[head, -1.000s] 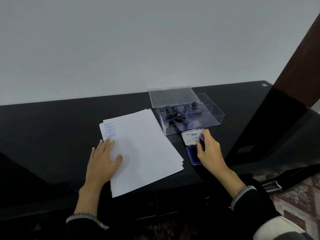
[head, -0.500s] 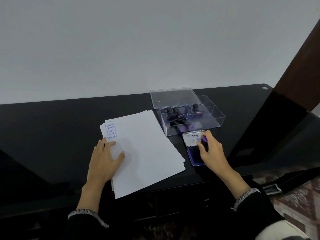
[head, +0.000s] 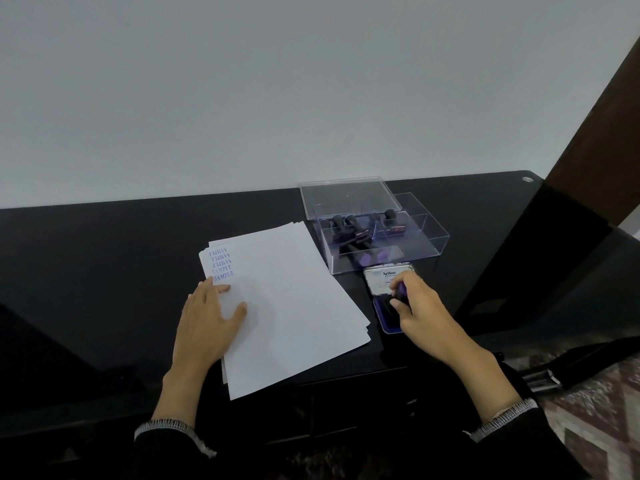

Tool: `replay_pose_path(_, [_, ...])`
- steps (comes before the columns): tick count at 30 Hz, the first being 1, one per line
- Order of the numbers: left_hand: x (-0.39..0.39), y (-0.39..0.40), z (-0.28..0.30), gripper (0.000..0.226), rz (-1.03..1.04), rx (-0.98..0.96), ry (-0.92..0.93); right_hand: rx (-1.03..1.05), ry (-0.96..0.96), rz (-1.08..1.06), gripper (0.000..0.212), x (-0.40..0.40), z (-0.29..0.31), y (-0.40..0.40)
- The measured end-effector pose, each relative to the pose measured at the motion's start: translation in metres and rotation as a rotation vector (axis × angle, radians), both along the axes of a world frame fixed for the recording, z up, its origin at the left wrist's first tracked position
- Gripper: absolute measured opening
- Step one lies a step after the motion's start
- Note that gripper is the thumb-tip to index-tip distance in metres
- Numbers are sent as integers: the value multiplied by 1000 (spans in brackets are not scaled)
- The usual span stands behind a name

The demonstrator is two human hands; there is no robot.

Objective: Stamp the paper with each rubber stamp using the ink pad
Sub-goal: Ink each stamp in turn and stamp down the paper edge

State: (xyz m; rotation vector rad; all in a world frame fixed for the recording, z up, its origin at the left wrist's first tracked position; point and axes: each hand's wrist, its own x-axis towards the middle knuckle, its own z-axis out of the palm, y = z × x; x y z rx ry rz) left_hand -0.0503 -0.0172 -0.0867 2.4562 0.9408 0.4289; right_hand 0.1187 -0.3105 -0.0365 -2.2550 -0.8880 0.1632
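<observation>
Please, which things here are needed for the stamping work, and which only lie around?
Needed: paper under left hand; stamp gripped by right hand; ink pad; clear box of spare stamps.

Lying around: box lid; patterned rug.

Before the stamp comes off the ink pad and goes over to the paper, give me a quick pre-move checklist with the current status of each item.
1. Stamp in hand: ok. The right hand grips a dark rubber stamp.
2. Stamp on ink: ok. It sits over the blue ink pad, whose lid is flipped open behind it.
3. Stamp face fully inked: cannot tell, the face is hidden.
4. Paper held down: ok. The left hand lies flat on the paper stack.
5. Free space to stamp: ok. The SAMPLE prints fill only the far left corner.
6. Remaining stamps ready: ok. They lie in the open clear box.
</observation>
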Motion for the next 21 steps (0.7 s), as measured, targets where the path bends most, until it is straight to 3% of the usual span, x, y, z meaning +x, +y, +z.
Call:
replay_pose_path(15, [-3,-3,1,52,-1,-2,9,-77,-64,-96,19,-12,-5,9])
replay_pose_path(21, [-2,-4,2,52,6,-1,22,-222,-82,-77,25,-9,-2,24])
